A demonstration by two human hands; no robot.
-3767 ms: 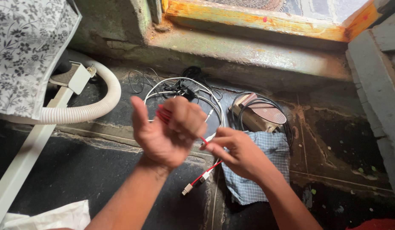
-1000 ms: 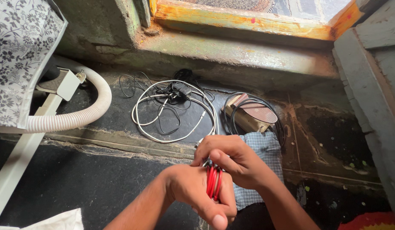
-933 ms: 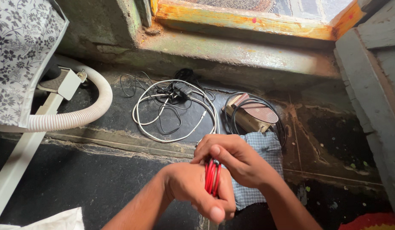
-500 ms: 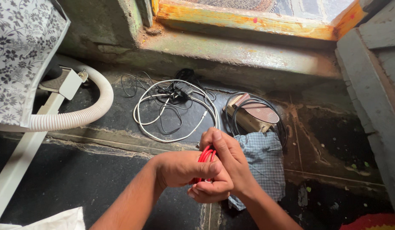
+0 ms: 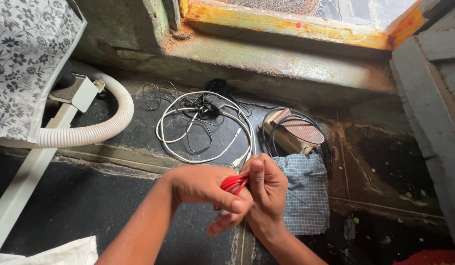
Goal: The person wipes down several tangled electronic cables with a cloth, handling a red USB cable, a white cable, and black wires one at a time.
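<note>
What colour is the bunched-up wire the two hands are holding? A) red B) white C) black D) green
A: the looped cable pinched between the left hand and the right hand is red; the white cable lies loose on the floor behind them.
</note>
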